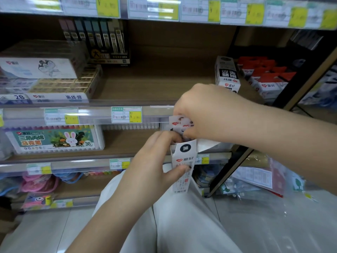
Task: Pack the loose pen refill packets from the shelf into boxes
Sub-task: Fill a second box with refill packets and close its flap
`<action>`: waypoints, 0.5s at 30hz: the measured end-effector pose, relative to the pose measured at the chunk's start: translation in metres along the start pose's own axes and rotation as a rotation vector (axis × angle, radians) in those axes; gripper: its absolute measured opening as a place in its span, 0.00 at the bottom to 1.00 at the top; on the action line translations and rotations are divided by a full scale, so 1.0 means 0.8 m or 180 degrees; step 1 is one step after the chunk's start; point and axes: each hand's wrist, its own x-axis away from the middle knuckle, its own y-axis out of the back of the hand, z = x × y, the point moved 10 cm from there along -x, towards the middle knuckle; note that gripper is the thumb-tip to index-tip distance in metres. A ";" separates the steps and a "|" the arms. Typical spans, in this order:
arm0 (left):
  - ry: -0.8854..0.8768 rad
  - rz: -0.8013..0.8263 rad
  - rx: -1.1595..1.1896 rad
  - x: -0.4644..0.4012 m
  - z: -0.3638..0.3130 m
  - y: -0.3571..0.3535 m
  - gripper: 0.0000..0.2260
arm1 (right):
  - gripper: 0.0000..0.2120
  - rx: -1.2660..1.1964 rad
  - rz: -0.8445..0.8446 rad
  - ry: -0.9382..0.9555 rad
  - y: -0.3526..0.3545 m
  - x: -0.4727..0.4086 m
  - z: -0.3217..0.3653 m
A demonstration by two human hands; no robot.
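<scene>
The white box (183, 167) carries a red logo and black dot; price tags (135, 116) show yellow.

Both forearms are seen bare, without sleeves; pale off-white trousers (182, 225) are worn over the legs.

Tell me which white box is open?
The white box in the left hand, flap up; the white box on the shelf stands closed.

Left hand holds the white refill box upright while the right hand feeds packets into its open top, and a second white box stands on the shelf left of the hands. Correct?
Not quite. In the head view the second white box stands on the shelf right of the hands, beside the red-topped packs. The rest holds: left hand grips the white refill box; right hand feeds packets in.
</scene>
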 end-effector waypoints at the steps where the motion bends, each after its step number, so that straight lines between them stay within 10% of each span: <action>1: 0.0029 -0.0011 0.0047 0.000 0.000 0.001 0.24 | 0.13 -0.0074 -0.0078 -0.0007 0.006 0.001 -0.002; 8: 0.0604 -0.0193 0.0878 -0.004 0.019 -0.007 0.38 | 0.04 -0.0297 0.0178 0.0153 -0.001 0.001 -0.006; 15: 0.0718 0.0139 0.0910 -0.019 0.012 -0.023 0.22 | 0.17 0.0074 0.0075 0.0140 -0.003 -0.008 0.004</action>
